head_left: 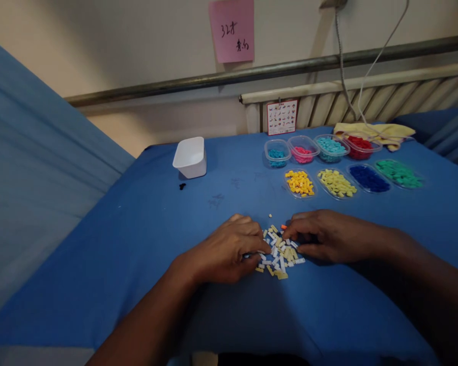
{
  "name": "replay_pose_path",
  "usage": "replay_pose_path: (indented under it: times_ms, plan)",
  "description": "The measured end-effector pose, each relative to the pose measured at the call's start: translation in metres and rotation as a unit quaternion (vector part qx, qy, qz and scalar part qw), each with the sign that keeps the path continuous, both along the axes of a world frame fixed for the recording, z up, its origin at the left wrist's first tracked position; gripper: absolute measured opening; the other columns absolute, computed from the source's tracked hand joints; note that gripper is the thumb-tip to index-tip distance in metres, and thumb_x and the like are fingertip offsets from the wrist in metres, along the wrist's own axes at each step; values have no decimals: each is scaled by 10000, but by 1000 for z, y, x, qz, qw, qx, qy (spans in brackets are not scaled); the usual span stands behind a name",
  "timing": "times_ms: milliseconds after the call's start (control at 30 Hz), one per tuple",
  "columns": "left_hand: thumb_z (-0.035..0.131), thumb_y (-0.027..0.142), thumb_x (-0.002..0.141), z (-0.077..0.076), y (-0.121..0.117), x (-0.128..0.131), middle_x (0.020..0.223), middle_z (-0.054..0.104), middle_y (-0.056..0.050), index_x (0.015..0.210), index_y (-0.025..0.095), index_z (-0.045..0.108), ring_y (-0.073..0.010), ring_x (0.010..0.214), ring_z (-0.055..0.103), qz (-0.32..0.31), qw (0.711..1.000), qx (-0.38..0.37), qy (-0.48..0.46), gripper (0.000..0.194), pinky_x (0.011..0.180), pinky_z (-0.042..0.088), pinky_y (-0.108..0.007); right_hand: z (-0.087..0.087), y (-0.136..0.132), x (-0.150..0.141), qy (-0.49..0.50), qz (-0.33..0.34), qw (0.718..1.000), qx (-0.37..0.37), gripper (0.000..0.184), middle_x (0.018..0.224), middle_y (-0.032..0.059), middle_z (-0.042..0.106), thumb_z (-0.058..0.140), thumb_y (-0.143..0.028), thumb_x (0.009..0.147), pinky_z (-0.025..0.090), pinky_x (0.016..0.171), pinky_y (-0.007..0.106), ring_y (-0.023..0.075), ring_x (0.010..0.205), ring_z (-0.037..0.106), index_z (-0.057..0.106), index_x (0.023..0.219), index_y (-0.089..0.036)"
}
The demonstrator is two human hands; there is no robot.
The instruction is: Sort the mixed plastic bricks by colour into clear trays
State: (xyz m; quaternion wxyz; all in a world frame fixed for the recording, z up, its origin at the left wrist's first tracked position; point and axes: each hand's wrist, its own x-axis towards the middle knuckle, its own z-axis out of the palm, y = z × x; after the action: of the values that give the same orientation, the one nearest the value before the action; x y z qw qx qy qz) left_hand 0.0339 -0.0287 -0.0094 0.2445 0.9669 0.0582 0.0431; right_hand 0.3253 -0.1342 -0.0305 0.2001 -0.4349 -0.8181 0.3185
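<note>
A loose pile of small white and pale yellow building bricks (278,252) lies on the blue cloth in front of me. At its left edge is my left hand (232,249), palm down, its fingertips touching the bricks, fingers stretched and slightly curved. From the right, my right hand (324,236) reaches the pile with thumb and fingers apart. A small orange piece (284,227) shows beside its fingertips; whether it is touched I cannot tell. One pale brick (270,216) lies alone just behind the pile.
A white plastic tub (191,167) stands at the back left, with a small black thing (182,186) near it. Several clear containers at the back right hold coloured bricks, including orange-yellow bricks (299,183) and dark blue bricks (369,178). Behind them lies a yellow cloth (374,131).
</note>
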Motion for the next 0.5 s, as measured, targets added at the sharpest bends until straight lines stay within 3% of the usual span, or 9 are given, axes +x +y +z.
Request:
replay_pose_path:
  times_ms: [167, 367, 500]
  plan:
    - [641, 113, 952, -1, 0, 0, 1162, 740, -63, 1338, 285, 726, -241, 1106, 659, -1, 1000, -7, -11, 431, 1033, 446, -421, 3, 1, 0, -19, 0, 999, -26, 212, 1066, 28, 741, 721, -176, 946, 497, 783, 279, 171, 905, 686, 743, 1147, -239]
    - [686, 164, 965, -3, 0, 1, 1069, 719, -55, 1243, 258, 749, -228, 1026, 663, -19, 1000, -20, -11, 300, 1019, 437, -420, 5, 1, 0, -50, -17, 997, -61, 227, 1003, 19, 726, 740, -201, 924, 441, 722, 277, 170, 844, 641, 734, 1150, -227]
    - [694, 164, 968, 0, 0, 0, 1029, 710, -50, 1209, 257, 752, -229, 1016, 660, -20, 999, -28, -3, 265, 1015, 438, -418, 6, 0, -1, -41, 1, 997, -60, 226, 1044, 25, 732, 720, -215, 952, 444, 766, 288, 175, 888, 658, 737, 1178, -230]
